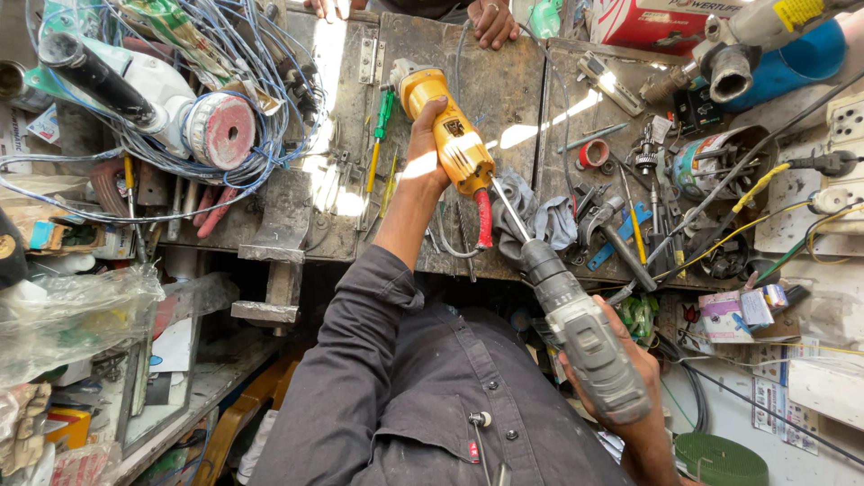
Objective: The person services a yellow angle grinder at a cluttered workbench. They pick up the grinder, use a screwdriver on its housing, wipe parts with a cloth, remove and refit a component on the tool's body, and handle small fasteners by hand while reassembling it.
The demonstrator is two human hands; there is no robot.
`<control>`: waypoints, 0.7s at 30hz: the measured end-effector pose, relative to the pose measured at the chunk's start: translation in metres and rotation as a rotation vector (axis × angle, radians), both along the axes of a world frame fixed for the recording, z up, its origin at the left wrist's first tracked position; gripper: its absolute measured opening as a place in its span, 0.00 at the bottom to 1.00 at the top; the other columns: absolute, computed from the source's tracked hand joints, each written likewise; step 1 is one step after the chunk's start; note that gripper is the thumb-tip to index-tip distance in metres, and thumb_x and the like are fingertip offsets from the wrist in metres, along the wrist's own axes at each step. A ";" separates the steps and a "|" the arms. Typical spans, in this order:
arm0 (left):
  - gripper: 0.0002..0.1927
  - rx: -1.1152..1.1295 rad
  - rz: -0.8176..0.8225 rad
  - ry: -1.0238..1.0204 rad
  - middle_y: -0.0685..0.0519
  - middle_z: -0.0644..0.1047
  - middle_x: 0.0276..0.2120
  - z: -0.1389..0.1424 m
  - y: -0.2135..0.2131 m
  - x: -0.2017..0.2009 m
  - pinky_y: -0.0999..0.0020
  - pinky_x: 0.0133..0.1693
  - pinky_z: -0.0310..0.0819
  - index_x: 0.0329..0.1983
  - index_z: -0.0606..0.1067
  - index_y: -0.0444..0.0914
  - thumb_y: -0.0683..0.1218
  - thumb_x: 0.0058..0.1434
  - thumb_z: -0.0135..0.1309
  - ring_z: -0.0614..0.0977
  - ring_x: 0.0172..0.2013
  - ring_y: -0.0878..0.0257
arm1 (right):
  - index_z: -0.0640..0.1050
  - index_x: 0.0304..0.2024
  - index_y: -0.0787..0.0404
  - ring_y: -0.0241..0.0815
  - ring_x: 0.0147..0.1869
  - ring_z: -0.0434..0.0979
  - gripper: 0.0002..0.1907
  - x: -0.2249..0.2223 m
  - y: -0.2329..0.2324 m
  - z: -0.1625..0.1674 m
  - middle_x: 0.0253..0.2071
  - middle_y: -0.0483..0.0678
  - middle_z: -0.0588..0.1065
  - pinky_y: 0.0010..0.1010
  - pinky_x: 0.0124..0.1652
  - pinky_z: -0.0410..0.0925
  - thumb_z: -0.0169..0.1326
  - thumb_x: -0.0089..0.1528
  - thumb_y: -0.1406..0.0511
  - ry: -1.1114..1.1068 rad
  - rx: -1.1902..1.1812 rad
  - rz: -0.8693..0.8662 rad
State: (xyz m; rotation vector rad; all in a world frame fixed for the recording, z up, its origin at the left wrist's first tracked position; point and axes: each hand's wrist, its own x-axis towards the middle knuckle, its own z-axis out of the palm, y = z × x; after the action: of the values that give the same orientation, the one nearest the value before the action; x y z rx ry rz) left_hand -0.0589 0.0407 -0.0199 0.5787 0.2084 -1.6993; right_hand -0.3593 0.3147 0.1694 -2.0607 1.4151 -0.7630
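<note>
Far left corner of the bench [504,81] is a mess: a white power tool with a red disc face [220,130] sits buried in a tangle of blue wires [225,54], with a couple of red-handled pliers [211,209] lying just in front of it near the bench's front edge. Moving right, a green-handled screwdriver [382,117] lies on the benchtop just left of the yellow grinder [450,135]. The left hand [425,148] reaches straight out over the front edge, dark sleeve pushed up to the forearm, fingers wrapped tight around the grinder's body, pinning it down around the middle of the bench with its red cord boot pointing back toward the person. The right hand [621,378] is pulled in close to the body, off the front edge of the bench, clenched around the grip of a grey drill [576,333]. The drill angles up and left, and its long bit [508,209] meets the rear end of the grinder. A grey rag [540,216] is bunched up right beside the bit. Further right there's a hammer [616,236], a roll of red tape [593,154] and an open tin can [711,162] toward the right edge. Another person's hand [493,20] rests on the far edge.
</note>
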 end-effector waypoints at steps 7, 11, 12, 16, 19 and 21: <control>0.26 -0.059 -0.031 -0.054 0.47 0.74 0.29 -0.006 0.017 0.002 0.53 0.30 0.81 0.48 0.68 0.37 0.52 0.53 0.66 0.80 0.26 0.53 | 0.63 0.69 0.67 0.40 0.45 0.82 0.44 -0.009 0.008 -0.010 0.47 0.50 0.80 0.31 0.49 0.73 0.65 0.51 0.67 -0.092 0.234 -0.044; 0.26 -0.053 0.001 -0.067 0.44 0.75 0.27 -0.002 0.012 0.003 0.54 0.29 0.81 0.46 0.68 0.36 0.53 0.53 0.65 0.81 0.25 0.51 | 0.71 0.66 0.66 0.46 0.40 0.83 0.34 -0.014 0.015 -0.023 0.39 0.53 0.80 0.34 0.51 0.74 0.65 0.58 0.68 -0.166 0.497 -0.243; 0.26 -0.057 -0.002 -0.067 0.43 0.75 0.27 -0.002 0.010 0.003 0.54 0.29 0.81 0.46 0.68 0.36 0.53 0.53 0.65 0.81 0.25 0.51 | 0.70 0.66 0.65 0.46 0.43 0.83 0.34 -0.015 0.015 -0.024 0.43 0.55 0.79 0.34 0.52 0.73 0.65 0.57 0.68 -0.132 0.413 -0.195; 0.24 -0.041 0.002 -0.058 0.47 0.75 0.27 -0.004 0.010 -0.004 0.56 0.30 0.81 0.47 0.69 0.37 0.54 0.54 0.64 0.81 0.25 0.54 | 0.70 0.63 0.65 0.46 0.52 0.81 0.33 -0.014 0.013 -0.020 0.58 0.59 0.74 0.33 0.54 0.72 0.63 0.55 0.69 -0.014 0.063 -0.010; 0.24 -0.036 0.008 -0.050 0.49 0.75 0.27 -0.008 0.017 -0.012 0.57 0.30 0.80 0.47 0.70 0.37 0.55 0.57 0.65 0.80 0.26 0.55 | 0.65 0.71 0.64 0.41 0.48 0.84 0.42 -0.004 0.022 -0.011 0.54 0.52 0.77 0.30 0.50 0.75 0.64 0.55 0.68 -0.105 0.268 -0.083; 0.24 -0.038 -0.004 -0.038 0.49 0.75 0.27 -0.008 0.017 -0.011 0.56 0.29 0.81 0.45 0.70 0.38 0.55 0.56 0.64 0.80 0.25 0.55 | 0.65 0.71 0.65 0.39 0.46 0.85 0.43 0.002 0.021 -0.008 0.52 0.51 0.78 0.30 0.49 0.76 0.65 0.54 0.68 -0.121 0.309 -0.111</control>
State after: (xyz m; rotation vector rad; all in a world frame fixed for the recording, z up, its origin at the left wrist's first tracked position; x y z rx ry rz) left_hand -0.0702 0.0580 -0.0280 0.5830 0.1475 -1.6907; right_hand -0.3577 0.3353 0.1612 -1.6865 1.4854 -0.6536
